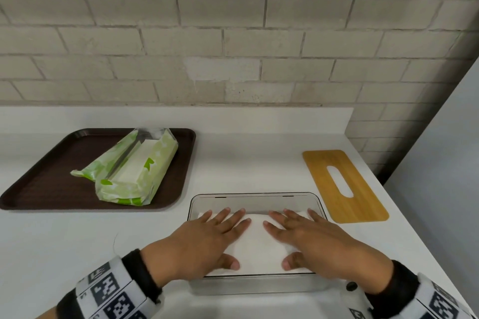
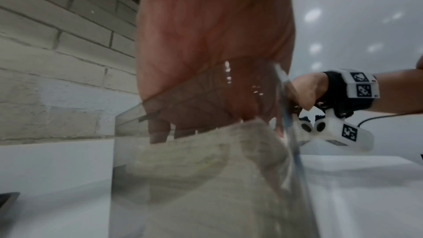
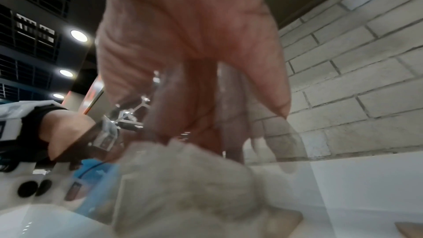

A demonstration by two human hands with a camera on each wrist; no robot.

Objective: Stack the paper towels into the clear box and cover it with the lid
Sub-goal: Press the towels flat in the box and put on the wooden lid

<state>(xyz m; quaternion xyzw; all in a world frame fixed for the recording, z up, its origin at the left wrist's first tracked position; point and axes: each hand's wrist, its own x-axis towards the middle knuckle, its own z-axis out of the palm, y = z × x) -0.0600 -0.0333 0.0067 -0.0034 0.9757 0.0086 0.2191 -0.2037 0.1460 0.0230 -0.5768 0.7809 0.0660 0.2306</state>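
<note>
On the white counter (image 1: 246, 163), flat, spread left hand (image 1: 204, 238) and right hand (image 1: 318, 238) press paper towels (image 1: 256, 243) into the clear box (image 1: 255, 198); the wooden lid (image 1: 344, 186) waits at two o'clock, still to go on.

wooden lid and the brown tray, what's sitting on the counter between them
In the head view, nothing stands between the wooden lid and the brown tray: only bare white counter. The clear box lies nearer the person, below that stretch.

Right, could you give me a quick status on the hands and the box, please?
Left hand and right hand flat, pressing paper towels into clear box. Wooden lid off, on counter right of box. Nothing in the way.
</note>
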